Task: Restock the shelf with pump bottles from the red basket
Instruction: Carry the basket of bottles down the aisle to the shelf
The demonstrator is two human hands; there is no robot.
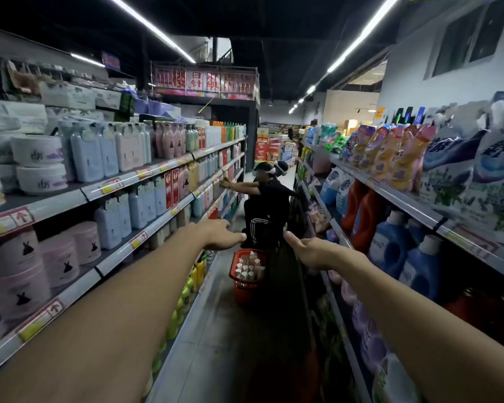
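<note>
A red basket [243, 292] stands on the aisle floor ahead, packed with several pump bottles [249, 268] whose white caps point up. Both my arms stretch forward above it. My left hand [219, 234] hovers up and left of the basket, fingers spread, empty. My right hand [306, 249] hangs up and right of the basket, fingers apart, holding nothing. The left shelf [146, 231] carries rows of pastel bottles [111, 219] on several levels.
A person in black [266, 205] crouches just beyond the basket, reaching into the left shelf. The right shelf [413, 205] holds detergent jugs and refill pouches. The aisle floor [216, 344] between the two shelves is narrow.
</note>
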